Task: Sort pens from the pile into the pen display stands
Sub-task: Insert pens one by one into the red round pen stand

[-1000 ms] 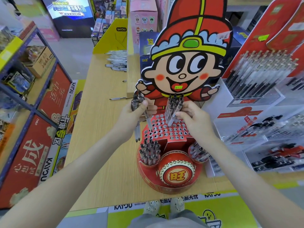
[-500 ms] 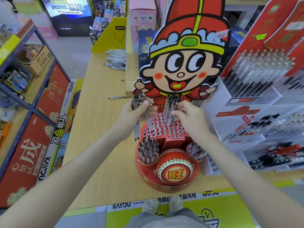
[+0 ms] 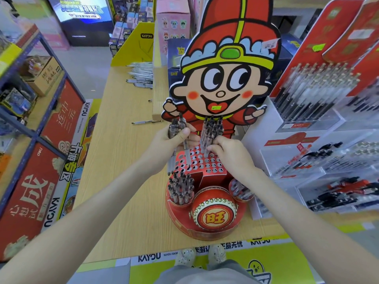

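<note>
The left hand [image 3: 174, 140] grips a bundle of clear-barrelled, black-capped pens [image 3: 176, 128] upright just left of the red cardboard stand [image 3: 213, 168], while the right hand [image 3: 231, 154], directly over its holed top, pinches one pen [image 3: 205, 145] near-vertical, tip down at a rear hole.

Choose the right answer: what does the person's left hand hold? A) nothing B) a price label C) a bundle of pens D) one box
C: the left hand grips a bundle of pens beside the red stand, while the right hand pinches a pen at its holes.
</note>
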